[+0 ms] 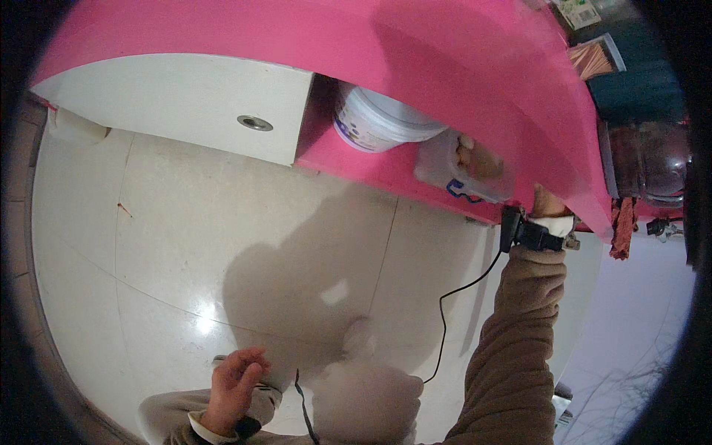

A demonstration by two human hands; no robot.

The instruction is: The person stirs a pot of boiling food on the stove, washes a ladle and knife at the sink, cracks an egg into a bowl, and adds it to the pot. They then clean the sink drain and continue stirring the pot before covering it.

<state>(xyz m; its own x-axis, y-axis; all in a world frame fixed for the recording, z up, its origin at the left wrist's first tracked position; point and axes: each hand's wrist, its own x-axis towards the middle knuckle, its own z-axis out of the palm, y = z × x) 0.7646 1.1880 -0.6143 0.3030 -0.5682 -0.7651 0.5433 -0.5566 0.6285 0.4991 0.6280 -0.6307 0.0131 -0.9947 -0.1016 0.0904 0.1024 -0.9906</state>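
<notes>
My left hand [236, 386] is low in the picture above the floor, its fingers loosely curled and holding nothing. My right arm reaches forward to the pink cabinet; the wrist and part of my right hand [548, 201] show at the shelf opening, while the fingers are hidden under the pink countertop's edge. A black strap with a small device [517, 229] is round that wrist, and a black cable runs from it. Left of the hand, a translucent plastic box [436, 161] with a blue handle or clip stands on the pink shelf, beside a white plastic bucket [367, 119].
The pink countertop [278, 33] curves over a white cabinet door [194, 105]. At right are a clear container of thin wooden sticks [595, 58], a glass vessel [651, 161] and a hanging reddish cloth [622, 228]. A white cylinder [78, 127] stands at far left.
</notes>
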